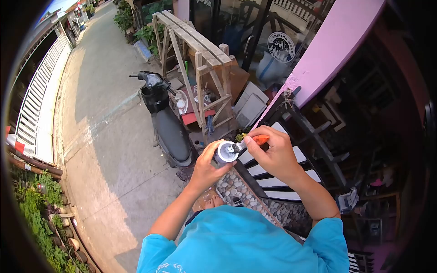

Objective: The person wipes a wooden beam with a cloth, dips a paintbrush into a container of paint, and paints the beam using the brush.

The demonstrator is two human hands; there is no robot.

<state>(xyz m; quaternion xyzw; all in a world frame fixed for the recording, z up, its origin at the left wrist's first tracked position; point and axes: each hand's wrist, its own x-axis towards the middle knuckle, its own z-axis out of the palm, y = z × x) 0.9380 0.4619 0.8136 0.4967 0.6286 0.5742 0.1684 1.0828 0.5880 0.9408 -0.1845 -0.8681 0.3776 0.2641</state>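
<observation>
My left hand [208, 169] is wrapped round a small white cup [227, 152] with pale paint-like stuff inside. In my right hand [276, 154] is a paintbrush [259, 139] with an orange handle, its fingers closed round that handle. The brush's dark, paint-smeared bristle end reaches down into the mouth of the cup. Both hands are close together in front of my chest. Just below and right of them is a dark-framed panel with white slats [273, 183]. The bottom of the cup is hidden.
A black scooter [170, 132] stands on the concrete lane to the left. Behind it is a tall wooden trestle [200, 50] beside glass doors. A pink pillar [327, 45] rises at the right. Pebbled ground [236, 186] lies near my feet.
</observation>
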